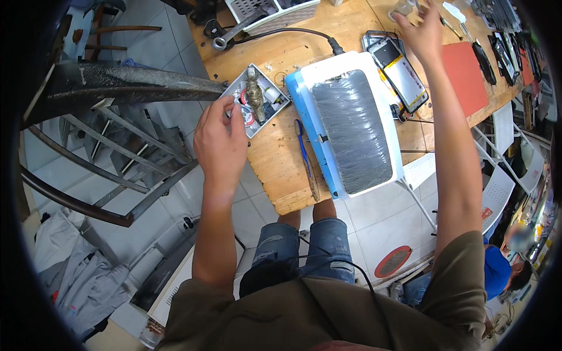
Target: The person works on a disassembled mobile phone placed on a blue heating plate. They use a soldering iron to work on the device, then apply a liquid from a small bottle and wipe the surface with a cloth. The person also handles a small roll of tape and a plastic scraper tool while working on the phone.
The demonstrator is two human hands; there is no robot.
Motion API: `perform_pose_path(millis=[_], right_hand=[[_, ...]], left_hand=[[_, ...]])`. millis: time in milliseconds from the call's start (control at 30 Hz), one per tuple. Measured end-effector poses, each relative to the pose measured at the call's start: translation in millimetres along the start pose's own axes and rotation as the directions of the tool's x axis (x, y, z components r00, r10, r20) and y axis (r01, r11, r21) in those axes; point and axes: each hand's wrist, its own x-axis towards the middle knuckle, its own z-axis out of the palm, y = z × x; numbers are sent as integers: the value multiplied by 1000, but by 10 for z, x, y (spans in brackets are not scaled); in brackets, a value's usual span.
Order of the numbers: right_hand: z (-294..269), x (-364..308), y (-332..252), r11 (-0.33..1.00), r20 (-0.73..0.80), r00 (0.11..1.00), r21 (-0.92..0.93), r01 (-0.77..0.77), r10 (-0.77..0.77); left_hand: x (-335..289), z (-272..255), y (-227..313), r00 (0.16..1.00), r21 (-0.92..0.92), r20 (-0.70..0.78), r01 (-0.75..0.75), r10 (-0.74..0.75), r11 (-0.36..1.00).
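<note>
My left hand (221,137) is at the left edge of the table, its thumb and fingers closed about the near-left wall of a small white tray (268,122). In the tray lie a bundle wrapped in brownish tape (255,96), red-and-white round pieces (248,115) and other small parts. My right arm stretches to the far right, where my right hand (422,36) has its fingers apart beside a small clear jar (404,7). Between my arms stands a white and blue box-shaped case (354,126) with a dark, clear-covered window.
An opened phone (399,73) and a red mat (464,79) lie right of the case. Blue tweezers (303,146) are at its left. A wrench (234,34) rests by a white basket (275,16). Dark metal chair frames (129,82) stand left; a person in blue (496,272) is at lower right.
</note>
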Motion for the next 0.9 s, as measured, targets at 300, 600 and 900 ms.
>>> perform_pose_path(millis=[300, 600, 900], right_hand=[[-2035, -900, -1905, 814, 227, 948, 493, -308, 221], [-1439, -1614, -2874, 664, 696, 716, 511, -545, 52], [-148, -1451, -3126, 864, 665, 678, 96, -494, 314]], left_hand=[[88, 218, 45, 996, 357, 55, -89, 74, 930], [146, 98, -226, 978, 53, 25, -208, 207, 977], [14, 148, -291, 970, 63, 20, -244, 244, 968]])
